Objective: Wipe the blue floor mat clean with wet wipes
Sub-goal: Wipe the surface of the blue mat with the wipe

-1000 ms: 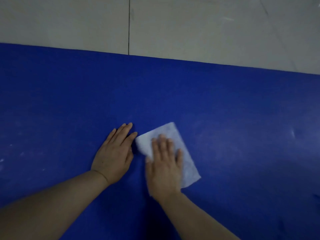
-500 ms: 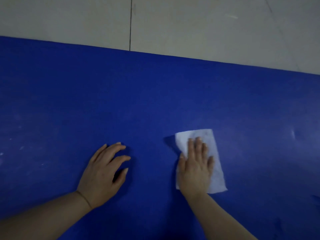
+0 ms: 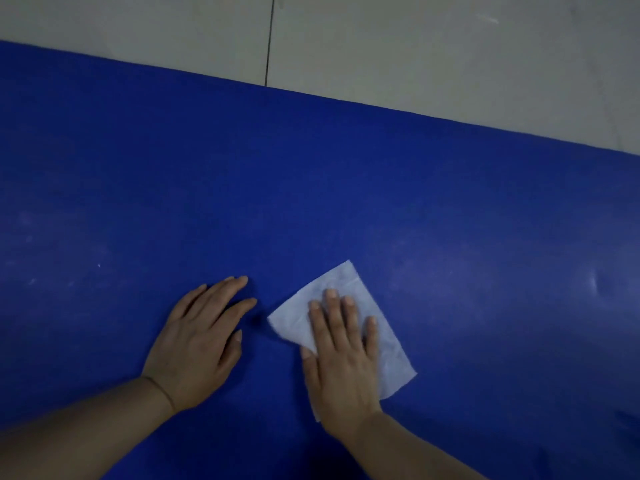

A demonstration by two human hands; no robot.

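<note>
The blue floor mat fills most of the view, with faint pale smudges on its left and right parts. A white wet wipe lies flat on the mat near the lower middle, turned at an angle. My right hand presses flat on the wipe with straight fingers and covers its lower left part. My left hand rests palm down on the bare mat just left of the wipe, fingers spread and a little apart from it.
Beyond the mat's far edge lies pale grey tiled floor with a dark joint line. A small dent or mark shows on the mat at the right.
My right hand slid the wipe right, then back left toward my left hand, and the wipe turned. My left hand flattened its curled fingers on the mat.
</note>
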